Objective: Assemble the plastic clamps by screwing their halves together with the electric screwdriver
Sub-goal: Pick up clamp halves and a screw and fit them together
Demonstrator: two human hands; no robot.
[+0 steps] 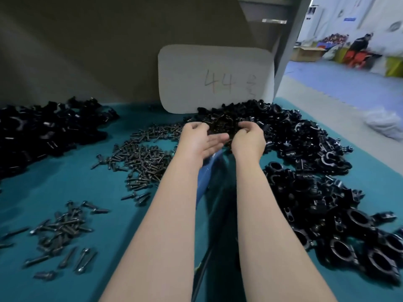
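Observation:
Both of my arms reach forward to a heap of black plastic clamp halves [224,120] at the back centre of the teal table. My left hand [200,140] lies at the heap's left edge, palm turned inward, its fingers stretched out under the pieces. My right hand [248,138] is at the heap's right side, its fingers curled into the black pieces; what exactly they hold is hidden. The blue electric screwdriver [207,171] lies on the table between my forearms, and its dark cable [205,264] runs toward me.
Dark screws [144,158] are piled left of my arms, with a smaller scatter [61,232] near the front left. More black clamp parts [43,131] lie at far left. Ring-shaped clamps [359,236] are piled along the right. A white board marked 44 [216,79] leans at the back.

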